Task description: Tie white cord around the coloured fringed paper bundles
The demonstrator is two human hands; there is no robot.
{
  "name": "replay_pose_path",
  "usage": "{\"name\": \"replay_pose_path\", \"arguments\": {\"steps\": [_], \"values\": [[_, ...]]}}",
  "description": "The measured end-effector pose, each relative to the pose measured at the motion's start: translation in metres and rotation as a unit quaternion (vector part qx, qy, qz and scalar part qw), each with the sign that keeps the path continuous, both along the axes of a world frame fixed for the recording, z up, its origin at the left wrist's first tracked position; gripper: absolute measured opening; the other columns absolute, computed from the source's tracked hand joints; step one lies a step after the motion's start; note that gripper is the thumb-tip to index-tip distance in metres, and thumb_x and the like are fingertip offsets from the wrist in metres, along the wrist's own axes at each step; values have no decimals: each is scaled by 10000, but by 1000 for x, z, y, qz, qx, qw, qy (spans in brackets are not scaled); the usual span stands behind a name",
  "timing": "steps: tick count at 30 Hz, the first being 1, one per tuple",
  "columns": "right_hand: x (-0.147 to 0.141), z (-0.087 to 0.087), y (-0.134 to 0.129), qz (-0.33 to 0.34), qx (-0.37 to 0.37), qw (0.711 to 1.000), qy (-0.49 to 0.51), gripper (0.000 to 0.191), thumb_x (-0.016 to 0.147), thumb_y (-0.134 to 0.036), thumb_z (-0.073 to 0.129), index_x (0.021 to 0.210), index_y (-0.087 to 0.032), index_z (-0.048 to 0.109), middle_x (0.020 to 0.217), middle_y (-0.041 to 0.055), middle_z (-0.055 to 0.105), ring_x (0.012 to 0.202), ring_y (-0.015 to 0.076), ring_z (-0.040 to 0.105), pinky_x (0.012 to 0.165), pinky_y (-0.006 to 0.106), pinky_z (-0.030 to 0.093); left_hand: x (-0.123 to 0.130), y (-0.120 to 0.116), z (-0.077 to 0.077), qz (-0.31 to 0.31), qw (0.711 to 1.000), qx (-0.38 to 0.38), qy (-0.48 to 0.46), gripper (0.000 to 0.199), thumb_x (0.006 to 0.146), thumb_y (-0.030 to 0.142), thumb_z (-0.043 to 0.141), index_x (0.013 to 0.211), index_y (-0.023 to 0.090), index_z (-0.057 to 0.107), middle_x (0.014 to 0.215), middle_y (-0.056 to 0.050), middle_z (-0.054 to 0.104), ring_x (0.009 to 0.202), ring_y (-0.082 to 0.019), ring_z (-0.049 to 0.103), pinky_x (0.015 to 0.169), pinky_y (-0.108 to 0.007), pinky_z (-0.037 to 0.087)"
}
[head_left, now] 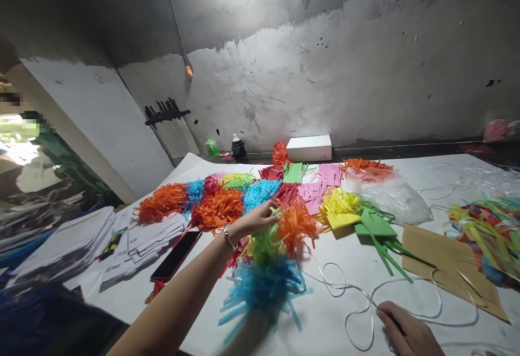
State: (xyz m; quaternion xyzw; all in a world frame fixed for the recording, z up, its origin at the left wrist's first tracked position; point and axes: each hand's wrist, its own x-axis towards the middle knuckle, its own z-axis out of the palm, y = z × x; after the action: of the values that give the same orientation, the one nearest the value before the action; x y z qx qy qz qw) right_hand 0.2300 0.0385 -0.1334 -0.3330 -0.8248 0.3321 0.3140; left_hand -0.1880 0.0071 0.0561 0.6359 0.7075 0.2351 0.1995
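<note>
My left hand [260, 219] reaches across the table, its fingers closed at the top of a fringed paper garland. The garland's orange fringe [296, 226], green fringe [266, 242] and blue fringe [268, 288] hang together, the lower part blurred by motion. At the lower right, my right hand [408, 329] pinches the white string [345, 285], which lies in loose loops and runs toward the garland. Whether a needle is at the pinched end, I cannot tell. Beyond my left hand lie more orange fringes [219, 207] and blue fringes [262, 193].
Yellow paper [341, 209] and green paper [376, 223] with cut strips lie right of centre, near brown card [447, 266] and clear plastic [398, 199]. A phone [175, 256], white cut-out sheets [142, 242] and a cutter [110, 245] are left. A white box [309, 148] stands behind.
</note>
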Motion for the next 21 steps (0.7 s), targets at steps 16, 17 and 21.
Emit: {"name": "replay_pose_path", "arguments": {"steps": [16, 17, 21], "values": [[1, 13, -3, -42, -31, 999, 11, 342, 983, -504, 464, 898, -234, 655, 790, 21, 695, 707, 183, 654, 677, 266, 505, 83, -32, 17, -72, 913, 320, 243, 185, 973, 162, 470, 1006, 213, 646, 993, -83, 706, 975, -258, 608, 982, -463, 392], [0, 20, -8, -60, -32, 997, 34, 329, 973, -504, 491, 898, -232, 662, 767, 14, 688, 684, 176, 646, 662, 260, 501, 106, -41, -1, -131, 930, 277, 205, 224, 970, 127, 455, 1042, 224, 643, 881, -45, 716, 837, -220, 630, 919, -407, 424], [-12, 51, -44, -80, -86, 982, 147, 270, 967, -464, 544, 951, -237, 688, 624, -38, 605, 518, 131, 560, 537, 224, 460, 192, -69, -69, -107, 992, 63, -31, 315, 934, 211, 567, 1249, 224, 567, 763, -25, 706, 655, -203, 630, 602, -269, 404]]}}
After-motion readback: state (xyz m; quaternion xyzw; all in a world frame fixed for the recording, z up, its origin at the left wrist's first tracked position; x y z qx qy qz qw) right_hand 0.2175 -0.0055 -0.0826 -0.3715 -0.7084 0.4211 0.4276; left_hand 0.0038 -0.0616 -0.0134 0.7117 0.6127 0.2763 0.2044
